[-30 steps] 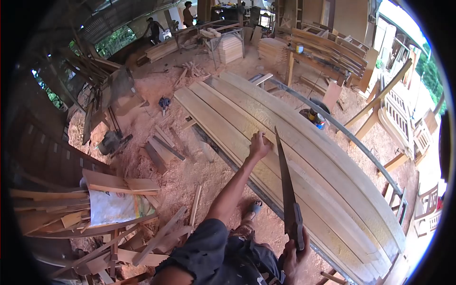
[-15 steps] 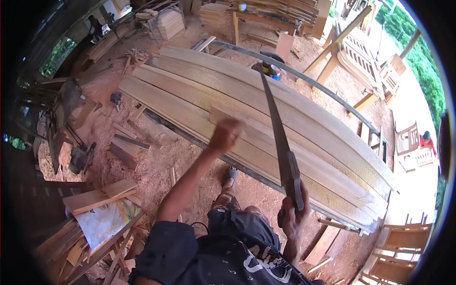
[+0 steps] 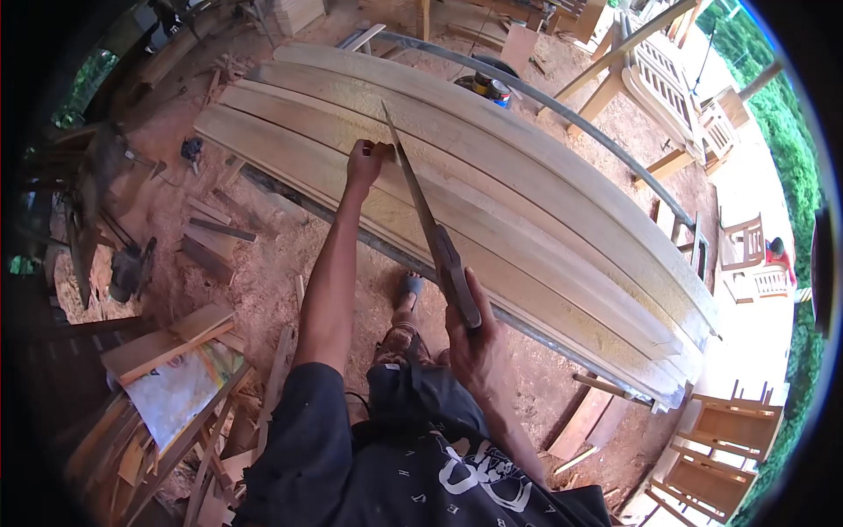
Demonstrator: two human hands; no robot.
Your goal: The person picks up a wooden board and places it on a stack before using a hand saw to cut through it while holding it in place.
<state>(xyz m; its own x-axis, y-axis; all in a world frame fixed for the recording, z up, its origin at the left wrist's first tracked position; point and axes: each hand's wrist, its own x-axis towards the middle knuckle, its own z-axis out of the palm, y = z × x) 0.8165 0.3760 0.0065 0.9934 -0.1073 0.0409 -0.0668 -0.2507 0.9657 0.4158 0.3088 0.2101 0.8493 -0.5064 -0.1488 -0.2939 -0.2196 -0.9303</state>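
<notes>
My right hand (image 3: 477,342) is wrapped round the dark handle of a handsaw (image 3: 428,220), whose blade points up and away over the boards. My left hand (image 3: 365,163) is closed near the blade's far part, above the boards; what its fingers hold, if anything, is too small to make out. Beneath both lie long pale planks (image 3: 527,211) side by side on a low frame (image 3: 351,230).
Wood offcuts (image 3: 209,250) lie on the shavings-covered ground at left. Boards with a printed sheet (image 3: 180,391) are at lower left. Cans (image 3: 492,88) stand beyond the planks. Wooden chairs (image 3: 729,430) and a bench (image 3: 659,88) are at right, with a person (image 3: 776,253) in red.
The saw and my right hand have moved left and farther over the planks. My left hand has moved left and away from me, to beside the blade. The view has shifted.
</notes>
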